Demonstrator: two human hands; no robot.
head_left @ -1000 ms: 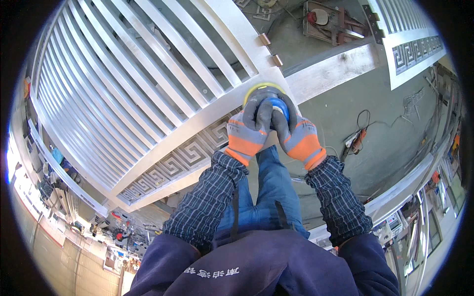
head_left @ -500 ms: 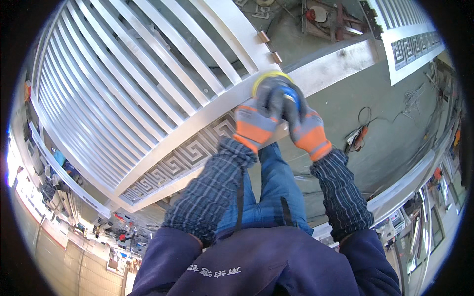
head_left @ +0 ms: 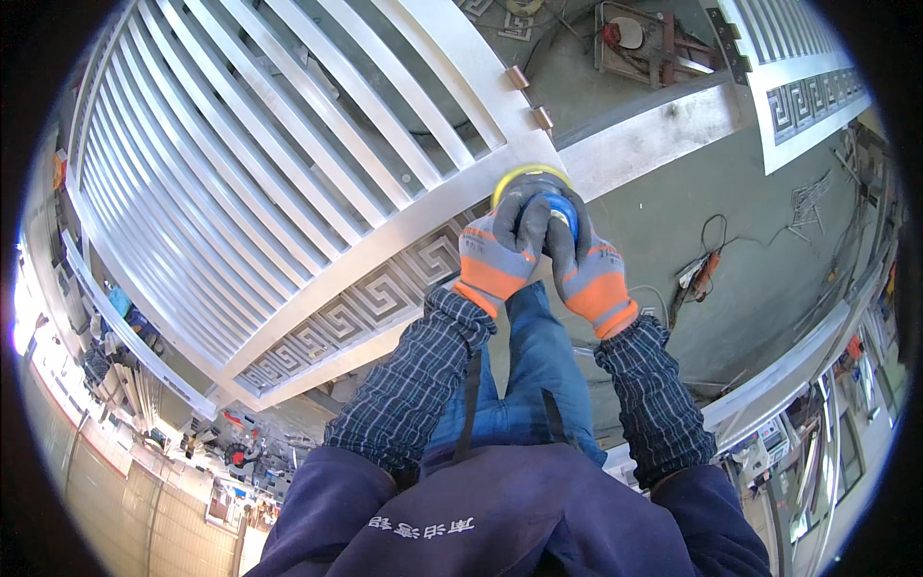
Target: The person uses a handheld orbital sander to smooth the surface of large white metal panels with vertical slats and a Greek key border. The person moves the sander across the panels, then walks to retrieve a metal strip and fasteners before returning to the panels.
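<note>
Both of my gloved hands are closed around a round sander (head_left: 564, 213) with a blue top and a yellow-edged pad. My left hand (head_left: 500, 248) wraps its left side; my right hand (head_left: 588, 269) grips the right, the fingers meeting over the top. The pad rests at the corner of a silver metal gate panel (head_left: 524, 149), where the bottom rail meets the side frame. The panel has long parallel slats (head_left: 288, 115) and a strip of Greek-key fretwork (head_left: 385, 279) beneath them. My hands hide part of the sander and the frame below it.
Two copper-coloured hinges (head_left: 542, 117) stick out from the panel's side edge. A flat metal beam (head_left: 663, 125) runs right toward a second slatted panel (head_left: 808, 106). An orange-and-black tool (head_left: 705, 274) with a cable lies on the floor. A wooden stool-like frame (head_left: 654, 43) stands beyond.
The sander and both hands have moved slightly nearer to me across the panel's corner. My hands, blurred before, now look sharper. Both keep their hold.
</note>
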